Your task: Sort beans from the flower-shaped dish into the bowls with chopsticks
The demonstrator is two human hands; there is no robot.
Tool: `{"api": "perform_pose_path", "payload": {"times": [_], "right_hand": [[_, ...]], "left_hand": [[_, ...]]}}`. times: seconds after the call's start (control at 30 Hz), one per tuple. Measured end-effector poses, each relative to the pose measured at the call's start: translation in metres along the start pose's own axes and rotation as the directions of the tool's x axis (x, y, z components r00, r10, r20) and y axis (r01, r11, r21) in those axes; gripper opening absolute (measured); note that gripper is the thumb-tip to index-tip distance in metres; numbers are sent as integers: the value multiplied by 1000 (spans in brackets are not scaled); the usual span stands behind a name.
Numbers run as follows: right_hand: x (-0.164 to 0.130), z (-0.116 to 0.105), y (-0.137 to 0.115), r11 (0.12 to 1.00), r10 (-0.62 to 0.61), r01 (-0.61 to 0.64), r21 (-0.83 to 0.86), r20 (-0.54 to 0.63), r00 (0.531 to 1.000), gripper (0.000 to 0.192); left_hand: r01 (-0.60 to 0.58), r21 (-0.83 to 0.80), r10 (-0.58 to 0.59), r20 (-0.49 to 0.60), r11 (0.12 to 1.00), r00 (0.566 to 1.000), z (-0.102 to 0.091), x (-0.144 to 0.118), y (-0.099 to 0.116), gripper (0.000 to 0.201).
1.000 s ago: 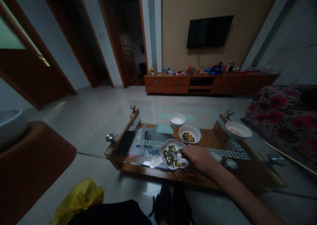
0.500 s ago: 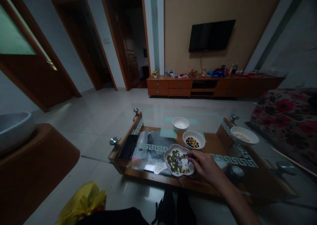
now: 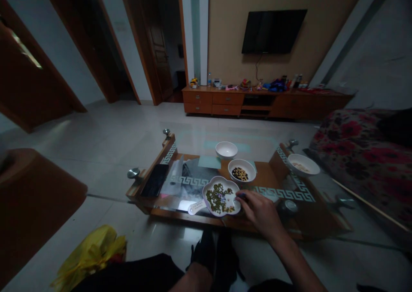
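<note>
My right hand [image 3: 259,210] is at the right rim of a white flower-shaped dish [image 3: 232,188] with a handle. Its thumb and forefinger are pinched together; what they hold, if anything, is too small to make out. Small green beans [image 3: 216,197] cover most of the dish, with a few pale yellow bits near its lower edge. Just behind the dish stands a white bowl [image 3: 253,177] with dark and yellow beans [image 3: 240,173] inside. My left hand is not in view; a patch of bare skin at the bottom edge cannot be told for certain.
These stand on a glass coffee table [image 3: 180,204]. A plain white bowl [image 3: 226,149] is farther back, another bowl with pale pieces [image 3: 302,165] at right. A dark phone-like slab [image 3: 155,180] shows at left. A yellow bag [image 3: 93,251] lies on the floor.
The camera view has shifted, so the table and bowls appear farther left and slightly higher. My right hand stays pinched at the dish's right side, and the beans look much the same.
</note>
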State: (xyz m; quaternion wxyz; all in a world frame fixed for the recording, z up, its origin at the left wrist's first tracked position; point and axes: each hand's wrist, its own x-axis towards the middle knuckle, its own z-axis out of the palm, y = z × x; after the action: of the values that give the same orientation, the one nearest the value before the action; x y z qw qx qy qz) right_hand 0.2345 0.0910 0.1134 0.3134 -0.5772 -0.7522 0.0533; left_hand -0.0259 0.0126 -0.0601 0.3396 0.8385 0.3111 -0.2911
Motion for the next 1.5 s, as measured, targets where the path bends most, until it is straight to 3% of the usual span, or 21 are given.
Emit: {"api": "perform_pose_path", "payload": {"times": [0.23, 0.4, 0.57, 0.97, 1.5], "right_hand": [[3, 1, -4, 987, 72, -66, 145, -36, 997, 13], [1, 3, -4, 990, 101, -98, 97, -26, 995, 14], [2, 3, -4, 985, 141, -141, 96, 4, 990, 12], [4, 13, -5, 968, 153, -143, 205, -36, 988, 11], [5, 12, -3, 981, 135, -128, 146, -41, 990, 10]], "left_hand": [[117, 104, -125, 78, 988, 989, -4, 21, 13, 33], [137, 160, -161, 149, 978, 976, -22, 4, 26, 41], [126, 186, -153, 133, 974, 979, -40, -11, 37, 44], [131, 183, -147, 78, 974, 986, -32, -9, 36, 45], [120, 181, -135, 75, 976, 988, -39, -15, 41, 43]]}}
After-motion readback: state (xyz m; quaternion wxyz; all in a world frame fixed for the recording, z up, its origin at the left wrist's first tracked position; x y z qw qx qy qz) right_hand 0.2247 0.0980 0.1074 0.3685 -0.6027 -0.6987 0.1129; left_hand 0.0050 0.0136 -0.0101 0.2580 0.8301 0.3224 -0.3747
